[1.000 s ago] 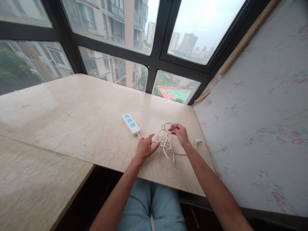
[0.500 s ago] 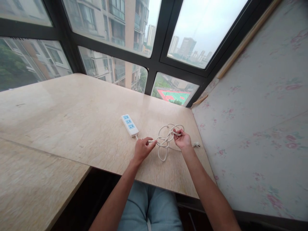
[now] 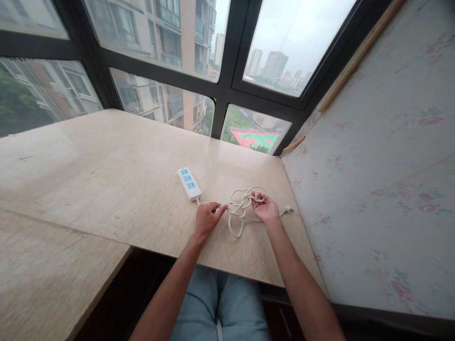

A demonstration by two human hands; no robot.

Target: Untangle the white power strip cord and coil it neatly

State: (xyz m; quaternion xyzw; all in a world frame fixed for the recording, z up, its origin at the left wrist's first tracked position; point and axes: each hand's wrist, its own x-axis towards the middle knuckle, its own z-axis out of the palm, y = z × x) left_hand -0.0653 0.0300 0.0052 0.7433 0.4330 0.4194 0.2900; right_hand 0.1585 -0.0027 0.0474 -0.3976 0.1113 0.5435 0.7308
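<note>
White, tangled power-strip cord [image 3: 241, 208], lying on the beige marble-patterned tabletop [image 3: 124, 180] between our hands. Our left hand [image 3: 206, 219] pinches the cord near the white, blue-socketed power strip [image 3: 189, 183]; our right hand [image 3: 265, 208] pinches a loop, white plug [image 3: 288, 209] just beside.

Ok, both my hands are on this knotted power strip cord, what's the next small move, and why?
Probably ease the right hand and its loop toward the plug while the left hand pins the cord: loops cross in a tangle between the hands, and the plug lies free.
</note>
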